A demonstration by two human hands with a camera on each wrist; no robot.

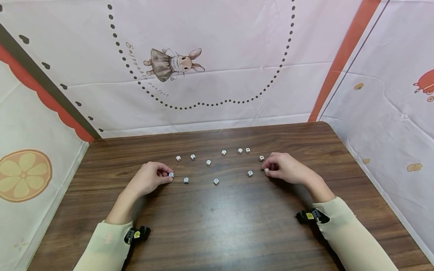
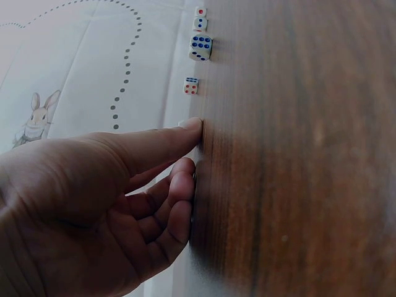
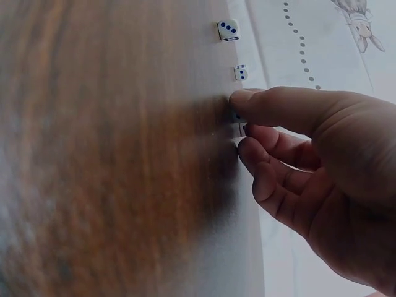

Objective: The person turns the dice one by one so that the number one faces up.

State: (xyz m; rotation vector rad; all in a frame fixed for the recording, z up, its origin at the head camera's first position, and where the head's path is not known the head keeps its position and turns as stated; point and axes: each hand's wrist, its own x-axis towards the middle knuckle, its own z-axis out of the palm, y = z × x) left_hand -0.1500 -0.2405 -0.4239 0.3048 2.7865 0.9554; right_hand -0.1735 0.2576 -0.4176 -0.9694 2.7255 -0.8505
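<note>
In the head view, pinches a white die [image 1: 171, 174] with the left hand [image 1: 148, 178] and a second die [image 1: 266, 170] with the right hand [image 1: 286, 168], at the wooden tabletop [image 1: 217, 222], with ten loose dice [image 1: 216, 181] spread between and beyond. In the left wrist view, curls fingers near the thumb, with the die hidden, four dice [image 2: 200, 47] ahead. In the right wrist view, pinches a mostly hidden die near two dice [image 3: 228, 30].

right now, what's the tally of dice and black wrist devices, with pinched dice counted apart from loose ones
Loose white dice: 10
Pinched white dice: 2, one in the left hand, one in the right hand
Black wrist devices: 2
Total: 14
</note>
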